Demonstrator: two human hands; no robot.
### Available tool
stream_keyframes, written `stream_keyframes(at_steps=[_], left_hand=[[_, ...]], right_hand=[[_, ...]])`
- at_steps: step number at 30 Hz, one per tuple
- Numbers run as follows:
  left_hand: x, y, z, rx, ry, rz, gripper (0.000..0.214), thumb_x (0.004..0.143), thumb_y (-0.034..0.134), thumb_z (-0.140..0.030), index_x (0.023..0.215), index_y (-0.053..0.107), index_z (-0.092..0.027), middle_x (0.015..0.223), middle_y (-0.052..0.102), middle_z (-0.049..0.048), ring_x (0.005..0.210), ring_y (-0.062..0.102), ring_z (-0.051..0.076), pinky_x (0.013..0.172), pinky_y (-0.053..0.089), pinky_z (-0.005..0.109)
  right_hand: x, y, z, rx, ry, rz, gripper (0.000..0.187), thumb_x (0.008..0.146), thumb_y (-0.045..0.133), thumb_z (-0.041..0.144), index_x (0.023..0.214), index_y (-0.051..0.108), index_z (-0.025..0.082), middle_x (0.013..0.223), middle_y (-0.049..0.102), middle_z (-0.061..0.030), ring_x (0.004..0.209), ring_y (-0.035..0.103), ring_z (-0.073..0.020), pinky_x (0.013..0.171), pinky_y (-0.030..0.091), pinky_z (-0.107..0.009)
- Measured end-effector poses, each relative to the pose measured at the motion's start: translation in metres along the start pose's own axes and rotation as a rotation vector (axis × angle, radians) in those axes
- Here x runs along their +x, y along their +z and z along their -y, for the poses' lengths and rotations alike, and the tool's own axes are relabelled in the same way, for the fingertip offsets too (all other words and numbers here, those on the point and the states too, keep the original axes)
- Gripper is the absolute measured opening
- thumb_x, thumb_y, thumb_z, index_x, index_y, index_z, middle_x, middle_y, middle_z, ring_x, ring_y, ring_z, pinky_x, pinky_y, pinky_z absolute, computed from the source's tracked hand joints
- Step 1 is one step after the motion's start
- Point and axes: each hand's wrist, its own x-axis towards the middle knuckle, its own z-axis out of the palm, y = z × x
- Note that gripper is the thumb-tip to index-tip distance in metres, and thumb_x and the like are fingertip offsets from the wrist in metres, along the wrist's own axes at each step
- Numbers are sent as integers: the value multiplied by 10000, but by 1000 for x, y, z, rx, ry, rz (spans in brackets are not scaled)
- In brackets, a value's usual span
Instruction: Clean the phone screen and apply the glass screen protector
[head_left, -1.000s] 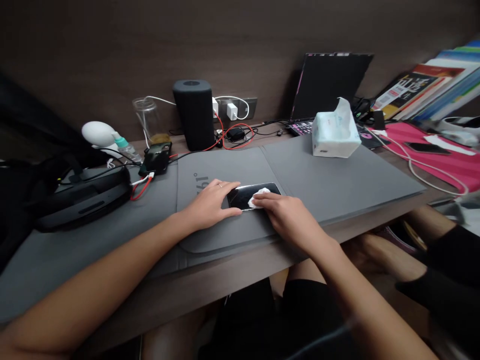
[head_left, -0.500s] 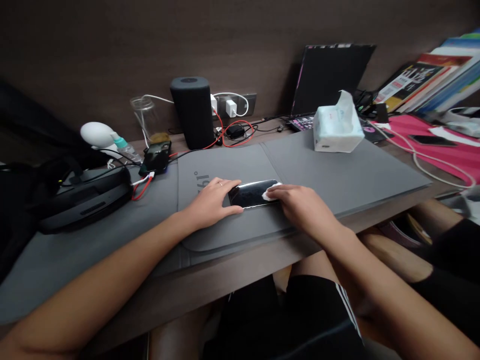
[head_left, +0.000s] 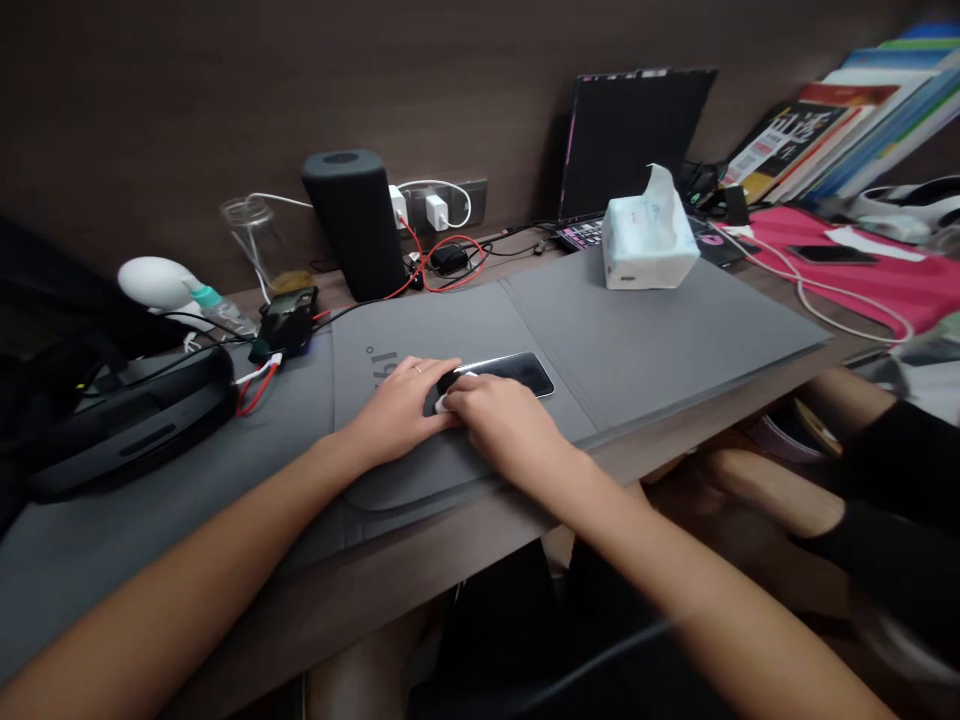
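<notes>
A black smartphone (head_left: 529, 372) lies face up on the grey desk mat (head_left: 645, 345). My left hand (head_left: 396, 408), with a ring on one finger, grips the phone's left end between thumb and fingers. Pinched in my right hand (head_left: 501, 418) is a crumpled white tissue (head_left: 441, 404), mostly covered by the fingers. It presses on the left part of the screen, close to my left thumb. My right hand hides the phone's lower middle.
A tissue pack (head_left: 649, 250) stands on the mat, before an open laptop (head_left: 634, 145). Behind are a black speaker (head_left: 356, 225), a glass jar (head_left: 259, 240) and cables. To the left lie another phone (head_left: 285, 322) and a black headset (head_left: 142, 420). Another person's legs (head_left: 780, 490) show at right.
My right hand has slid the tissue leftward across the screen, from the phone's right end to its left end. My left hand still holds the phone. The view has shifted slightly.
</notes>
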Motion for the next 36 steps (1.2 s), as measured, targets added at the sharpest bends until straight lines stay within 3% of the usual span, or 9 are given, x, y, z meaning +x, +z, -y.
stream_keyframes(at_steps=[5,8,13,16,19,24,26,31,36], left_hand=[[-1,-2,-2,-13,-36,22,623,869,704,-445,1412,492,-227,1363,618,77,1248,508,282,1071,423,460],[-1,-3,-2,-17,-45,19,614,872,700,-444,1413,494,-240,1355,621,71,1239,513,282,1063,426,454],[1,-4,-2,-13,-33,22,616,856,719,-424,1397,510,-216,1355,620,81,1231,522,278,1059,425,433],[1,-4,-2,-16,-43,20,611,856,718,-411,1395,512,-210,1344,629,84,1223,536,270,1057,429,426],[0,-5,-2,-24,-48,11,615,856,716,-414,1401,509,-219,1358,621,84,1235,538,268,1061,432,431],[-1,-5,-3,-50,-51,12,613,855,717,-432,1398,514,-234,1351,625,77,1238,541,271,1051,448,431],[-1,-5,-3,-52,-52,2,605,855,717,-433,1395,515,-251,1347,627,70,1234,543,273,1049,450,441],[-1,-4,-3,-27,-41,0,607,856,715,-427,1396,515,-234,1338,635,78,1225,547,280,1056,442,446],[-1,-2,-3,3,-20,-13,574,878,683,-378,1397,507,-205,1388,610,84,1244,534,273,1078,421,442]], right_hand=[[-31,2,-61,-4,147,-97,438,786,494,-28,1058,747,204,1098,746,-64,936,688,-213,758,477,-315],[-38,2,-75,-65,214,-118,469,781,480,-30,1066,749,227,1111,744,-44,911,682,-214,717,463,-318],[-16,-1,-30,-202,285,-45,323,854,492,11,1000,750,140,992,717,-122,853,636,-233,611,392,-312],[-3,0,-1,-165,176,-13,276,865,506,27,990,738,111,1008,695,-143,870,610,-231,604,379,-309],[-4,-1,-6,-99,87,-21,299,871,511,44,1032,741,146,1042,689,-119,885,604,-215,628,388,-307],[-22,-12,-57,-135,217,4,305,896,490,84,997,758,189,992,691,-88,766,604,-181,621,380,-311],[-26,-13,-67,-149,233,-1,313,899,479,78,999,754,190,994,688,-87,775,604,-184,634,387,-314],[-20,-4,-34,-178,219,-19,281,908,476,66,1002,725,155,1010,671,-116,895,594,-235,622,382,-319],[-5,4,2,-71,59,-47,239,914,483,68,1043,677,124,1133,662,-128,1000,572,-249,646,419,-323]])
